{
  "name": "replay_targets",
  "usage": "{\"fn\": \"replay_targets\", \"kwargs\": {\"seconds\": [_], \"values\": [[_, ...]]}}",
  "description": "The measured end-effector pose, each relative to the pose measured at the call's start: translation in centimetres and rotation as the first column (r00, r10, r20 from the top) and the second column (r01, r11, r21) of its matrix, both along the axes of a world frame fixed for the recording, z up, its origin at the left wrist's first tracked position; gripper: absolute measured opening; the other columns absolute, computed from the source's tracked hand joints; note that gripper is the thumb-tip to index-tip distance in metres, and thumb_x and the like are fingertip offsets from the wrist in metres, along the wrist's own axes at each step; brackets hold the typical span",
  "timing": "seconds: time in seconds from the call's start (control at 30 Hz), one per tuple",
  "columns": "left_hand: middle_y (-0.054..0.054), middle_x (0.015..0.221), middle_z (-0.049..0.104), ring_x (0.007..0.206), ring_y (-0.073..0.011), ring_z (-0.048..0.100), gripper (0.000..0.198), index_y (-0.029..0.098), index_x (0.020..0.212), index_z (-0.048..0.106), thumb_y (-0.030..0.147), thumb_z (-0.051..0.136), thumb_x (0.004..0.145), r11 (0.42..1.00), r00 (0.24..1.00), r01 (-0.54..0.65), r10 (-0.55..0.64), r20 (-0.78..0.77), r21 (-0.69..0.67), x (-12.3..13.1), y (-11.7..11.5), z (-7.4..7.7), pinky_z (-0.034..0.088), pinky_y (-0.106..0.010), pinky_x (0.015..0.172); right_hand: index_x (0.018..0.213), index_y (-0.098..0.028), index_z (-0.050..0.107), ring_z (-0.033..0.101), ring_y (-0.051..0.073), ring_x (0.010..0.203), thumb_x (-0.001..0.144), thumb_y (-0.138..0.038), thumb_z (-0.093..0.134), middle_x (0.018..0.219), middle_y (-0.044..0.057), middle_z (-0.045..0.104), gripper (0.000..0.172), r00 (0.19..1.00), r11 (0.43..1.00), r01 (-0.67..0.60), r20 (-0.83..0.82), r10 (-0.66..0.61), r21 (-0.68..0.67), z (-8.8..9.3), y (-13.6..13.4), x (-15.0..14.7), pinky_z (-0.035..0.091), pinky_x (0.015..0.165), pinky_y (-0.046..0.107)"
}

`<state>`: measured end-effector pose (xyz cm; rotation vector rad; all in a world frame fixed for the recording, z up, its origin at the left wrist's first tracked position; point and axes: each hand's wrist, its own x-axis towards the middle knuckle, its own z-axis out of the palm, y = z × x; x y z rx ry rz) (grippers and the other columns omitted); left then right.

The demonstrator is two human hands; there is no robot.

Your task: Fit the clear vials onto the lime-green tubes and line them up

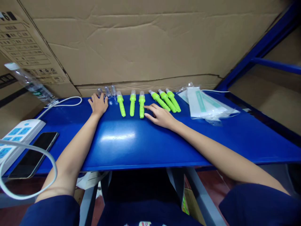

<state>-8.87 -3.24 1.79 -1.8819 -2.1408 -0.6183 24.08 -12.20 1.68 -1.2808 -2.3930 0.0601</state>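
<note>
Bright green stick-shaped things with clear tips, perhaps small torches or whistles, lie on the blue table in two groups. My right hand (161,116) has its fingers stretched out, with thumb and forefinger apart. Its forefinger tip is at the right edge of one green stick (142,106), not wrapped round it. Left of that lie two more, a middle green stick (133,103) and a left green stick (121,105). Three slanted green sticks (167,100) rest beyond my right hand. My left hand (98,105) lies spread on the table, fingertips by small clear caps (107,91).
Clear plastic bags with white and teal sheets (204,103) lie at the right. At the left are a power strip (21,135), a black phone (34,155), a white cable (53,163) and a plastic bottle (35,86). Cardboard (141,47) walls off the back.
</note>
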Motion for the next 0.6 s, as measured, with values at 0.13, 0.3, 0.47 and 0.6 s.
{"fn": "replay_targets", "kwargs": {"seconds": [0.13, 0.3, 0.47, 0.6], "values": [[-0.027, 0.134, 0.052, 0.13, -0.0426, 0.046, 0.053, 0.015, 0.134, 0.061, 0.044, 0.034, 0.099, 1.0, 1.0, -0.016, 0.016, -0.011, 0.016, 0.1, -0.1, 0.0, 0.033, -0.058, 0.107, 0.131, -0.011, 0.063, 0.062, 0.031, 0.117, 0.099, -0.032, 0.046, 0.127, 0.018, 0.063, 0.041, 0.99, 0.987, 0.129, -0.066, -0.123, 0.094, 0.0, 1.4, 1.2, 0.052, 0.101, 0.044], [-0.027, 0.136, 0.053, 0.131, -0.0427, 0.046, 0.053, 0.017, 0.136, 0.061, 0.046, 0.037, 0.099, 1.0, 1.0, -0.016, 0.016, -0.009, -0.001, 0.3, -0.8, 0.1, 0.033, -0.058, 0.108, 0.137, -0.009, 0.059, 0.054, 0.038, 0.127, 0.094, -0.033, 0.049, 0.13, 0.022, 0.06, 0.05, 0.951, 0.943, 0.31, -0.025, -0.309, 0.122, -0.9, 3.4, 3.3, 0.043, 0.109, 0.055], [-0.026, 0.141, 0.051, 0.136, -0.0427, 0.044, 0.051, 0.019, 0.136, 0.062, 0.045, 0.038, 0.099, 1.0, 1.0, -0.026, 0.025, 0.017, 0.003, 0.4, -1.2, 0.4, 0.032, -0.059, 0.11, 0.135, -0.008, 0.061, 0.056, 0.041, 0.122, 0.093, -0.035, 0.048, 0.126, 0.023, 0.063, 0.051, 0.945, 0.943, 0.328, -0.004, -0.328, 0.066, -1.3, 3.8, 3.9, 0.044, 0.106, 0.058], [-0.023, 0.158, 0.034, 0.144, -0.0434, 0.037, 0.049, 0.023, 0.14, 0.058, 0.042, 0.039, 0.099, 0.999, 0.999, 0.027, -0.029, 0.039, 0.045, 1.5, -2.1, 2.1, 0.031, -0.061, 0.112, 0.133, -0.006, 0.06, 0.057, 0.042, 0.121, 0.093, -0.034, 0.047, 0.126, 0.025, 0.062, 0.051, 0.939, 0.938, 0.338, 0.043, -0.341, 0.07, -0.8, 2.9, 3.1, 0.047, 0.102, 0.057]]}}
